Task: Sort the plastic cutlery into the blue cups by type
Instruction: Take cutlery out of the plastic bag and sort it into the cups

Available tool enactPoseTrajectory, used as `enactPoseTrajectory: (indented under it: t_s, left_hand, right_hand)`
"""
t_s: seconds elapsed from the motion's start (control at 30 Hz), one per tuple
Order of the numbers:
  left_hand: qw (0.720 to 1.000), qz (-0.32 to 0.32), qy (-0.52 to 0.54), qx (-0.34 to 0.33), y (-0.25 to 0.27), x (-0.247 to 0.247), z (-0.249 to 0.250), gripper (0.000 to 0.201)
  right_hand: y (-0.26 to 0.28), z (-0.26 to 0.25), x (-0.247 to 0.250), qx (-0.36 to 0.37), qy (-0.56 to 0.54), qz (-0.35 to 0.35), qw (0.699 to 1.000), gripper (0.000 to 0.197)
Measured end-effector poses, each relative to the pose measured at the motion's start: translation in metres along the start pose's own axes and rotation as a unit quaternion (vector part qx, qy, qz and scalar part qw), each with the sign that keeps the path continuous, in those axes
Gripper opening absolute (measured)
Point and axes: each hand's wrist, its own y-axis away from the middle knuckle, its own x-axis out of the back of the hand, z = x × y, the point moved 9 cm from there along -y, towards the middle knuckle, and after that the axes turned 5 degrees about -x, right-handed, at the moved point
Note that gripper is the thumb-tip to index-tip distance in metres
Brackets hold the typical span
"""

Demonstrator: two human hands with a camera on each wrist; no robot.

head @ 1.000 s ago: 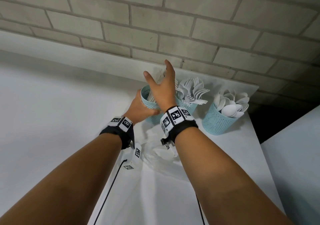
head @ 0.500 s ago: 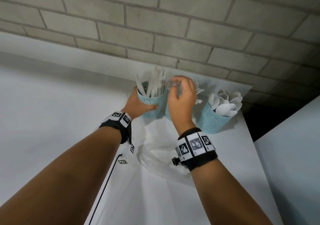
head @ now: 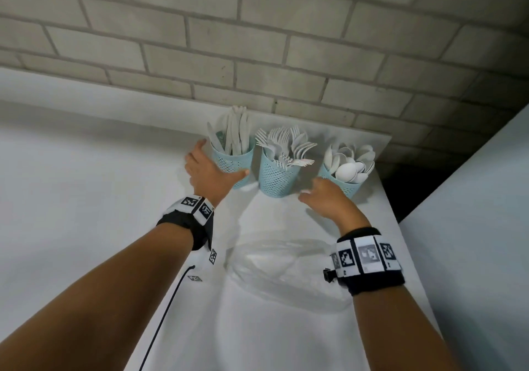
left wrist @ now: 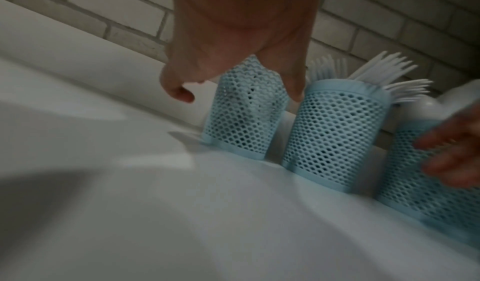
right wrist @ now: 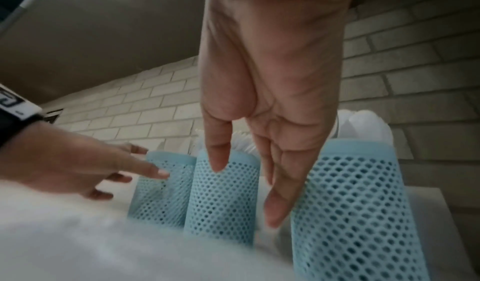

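Note:
Three blue mesh cups stand in a row by the brick wall. The knife cup (head: 233, 166) is on the left, the fork cup (head: 276, 180) in the middle and the spoon cup (head: 347, 189) on the right, each full of white cutlery. My left hand (head: 217, 164) is spread round the knife cup (left wrist: 246, 121), thumb (left wrist: 293, 84) in front and fingers (left wrist: 179, 94) on its left side, not gripping. My right hand (head: 310, 191) hangs with straight fingers in front of the gap between the fork cup (right wrist: 221, 199) and the spoon cup (right wrist: 350, 213), holding nothing.
A crumpled clear plastic bag (head: 286, 270) lies on the white table (head: 86, 199) just behind my right wrist. A thin black cable (head: 166, 313) runs along the table under my left arm. The table's right edge drops into a dark gap (head: 406, 193) beside another white surface (head: 472, 227).
My right hand, pinched over the forks half a second ago, has dropped back in front of the cups, empty. My left hand has loosened its hold on the knife cup.

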Motion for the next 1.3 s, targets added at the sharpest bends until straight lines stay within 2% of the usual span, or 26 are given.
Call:
enactPoseTrajectory:
  t_s: [0.07,0.13,0.2,0.27,0.33,0.4,0.43,0.5,0.57,0.7,0.8,0.9,0.97,1.07,1.17,1.23,1.3]
  left_hand:
    - [0.998,0.044,-0.032,-0.029,0.012,0.019,0.014,0.102]
    - [0.991,0.061,-0.047,-0.111,0.019,0.026,0.032,0.085]
    - [0.986,0.014,-0.026,-0.167,0.023,0.018,0.051,0.063]
    - [0.984,-0.087,0.01,-0.156,0.025,-0.006,0.061,0.05]
    - [0.976,-0.19,0.004,-0.106,0.031,-0.037,0.06,0.061]
    - [0.962,-0.265,0.015,-0.058,0.039,-0.066,0.054,0.09]
    - [0.958,-0.28,0.027,-0.05,0.042,-0.074,0.056,0.105]
    - [0.96,-0.272,0.052,-0.031,0.042,-0.088,0.054,0.121]
    - [0.966,-0.244,0.086,-0.019,0.036,-0.091,0.058,0.122]
    - [0.968,-0.202,0.148,-0.002,0.028,-0.095,0.061,0.116]
    - [0.967,-0.167,0.192,0.007,0.027,-0.096,0.057,0.109]
    - [0.963,-0.187,0.193,-0.009,0.028,-0.097,0.063,0.098]
    - [0.956,-0.23,0.183,-0.02,0.032,-0.098,0.067,0.091]
    - [0.934,-0.302,0.188,-0.029,0.039,-0.101,0.071,0.074]
    - [0.915,-0.351,0.196,-0.032,0.043,-0.102,0.075,0.062]
    - [0.911,-0.36,0.201,-0.032,0.044,-0.101,0.076,0.064]
    - [0.905,-0.373,0.203,-0.027,0.045,-0.101,0.075,0.065]
  right_hand:
    - [-0.004,-0.005,-0.003,0.02,-0.128,0.021,0.991,0.064]
    - [-0.008,-0.006,-0.002,-0.001,-0.222,0.068,0.973,0.088]
    - [-0.012,-0.01,0.001,-0.021,-0.273,0.112,0.955,0.088]
    - [-0.017,-0.015,0.003,-0.028,-0.32,0.145,0.936,0.082]
    - [-0.021,-0.023,0.006,-0.02,-0.352,0.162,0.922,0.079]
    - [-0.025,-0.028,0.011,-0.009,-0.364,0.182,0.913,0.076]
    - [-0.027,-0.03,0.013,-0.006,-0.373,0.189,0.908,0.075]
    - [-0.031,-0.029,0.013,-0.006,-0.405,0.192,0.894,0.082]
    - [-0.035,-0.027,0.013,0.003,-0.438,0.187,0.879,0.085]
    - [-0.036,-0.023,0.018,0.029,-0.415,0.194,0.888,0.061]
    - [-0.029,-0.019,0.024,0.066,-0.403,0.226,0.884,0.045]
    - [-0.025,-0.022,0.029,0.102,-0.382,0.247,0.885,0.042]
    - [-0.028,-0.025,0.034,0.115,-0.374,0.242,0.888,0.041]
    - [-0.033,-0.036,0.043,0.141,-0.313,0.223,0.913,0.035]
    - [-0.034,-0.054,0.042,0.174,-0.288,0.135,0.932,0.031]
    - [-0.032,-0.061,0.036,0.166,-0.274,0.051,0.946,0.046]
    - [-0.027,-0.065,0.029,0.166,-0.216,-0.049,0.961,0.087]
